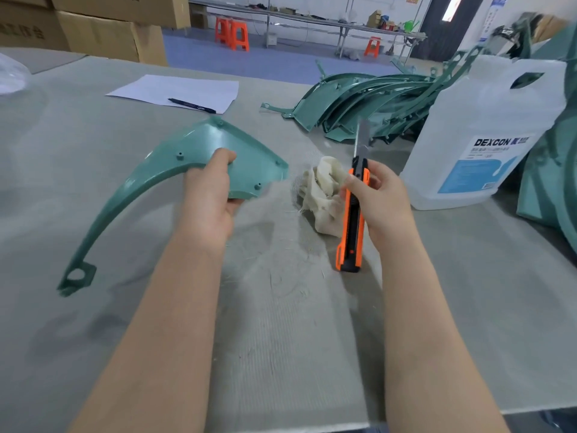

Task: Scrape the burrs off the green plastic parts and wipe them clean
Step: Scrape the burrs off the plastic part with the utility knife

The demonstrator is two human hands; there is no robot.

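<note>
My left hand [209, 192] grips a curved green plastic part [199, 148] by its wide end, held above the table; its thin tail sweeps down-left to a ringed tab [78, 276]. My right hand [379, 198] holds an orange and black utility knife [352, 220] upright, its blade [362, 135] extended and pointing up. The blade is apart from the part. A crumpled cream cloth [321, 192] lies on the table between my hands.
A pile of green parts [368, 101] lies at the back right. A large translucent jug labelled DEXCON [480, 145] stands right of the knife. Paper [175, 89] with a pen [192, 105] lies at the back. Cardboard boxes [93, 29] stand far left. More green parts [555, 170] at the right edge.
</note>
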